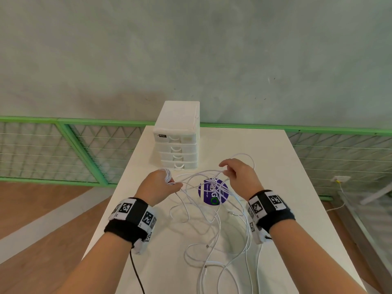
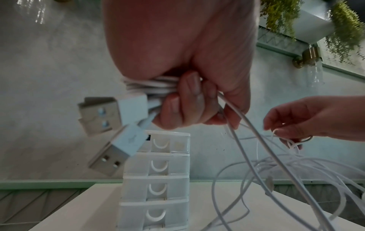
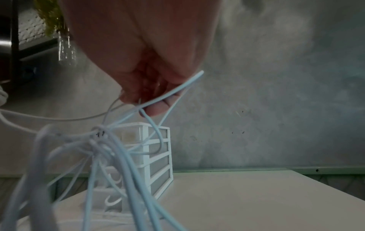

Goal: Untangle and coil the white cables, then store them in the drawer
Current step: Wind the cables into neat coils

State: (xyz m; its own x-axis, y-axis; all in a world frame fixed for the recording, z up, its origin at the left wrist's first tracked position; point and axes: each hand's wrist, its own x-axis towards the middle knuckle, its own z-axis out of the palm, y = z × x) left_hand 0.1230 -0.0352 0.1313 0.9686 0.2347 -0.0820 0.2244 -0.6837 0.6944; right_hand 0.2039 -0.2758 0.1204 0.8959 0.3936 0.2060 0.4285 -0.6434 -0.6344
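Gripping a small bundle of wound white cable [image 2: 156,85], the left hand [image 1: 158,185] has its fingers [image 2: 189,93] curled tight round the loops, and two USB plugs [image 2: 110,132] stick out of the fist on its outer side. Loose strands run from that fist across to the right hand [image 1: 239,177], whose fingers [image 3: 156,107] are bent and pinch a thin strand above a knot [image 3: 98,134] where several strands cross. Both hands hover above the white bench [image 1: 275,187], apart from one another, with the strands stretched between them. The white cables [image 1: 212,230] hang down from the hands and lie in loose, overlapping loops on the bench, some crossing a round purple sticker [image 1: 206,194]. The drawer unit [image 1: 177,136], a small white stack of four drawers, stands at the far side of the bench just beyond the hands, with all drawers closed. A green mesh fence [image 1: 63,145] runs behind the bench.
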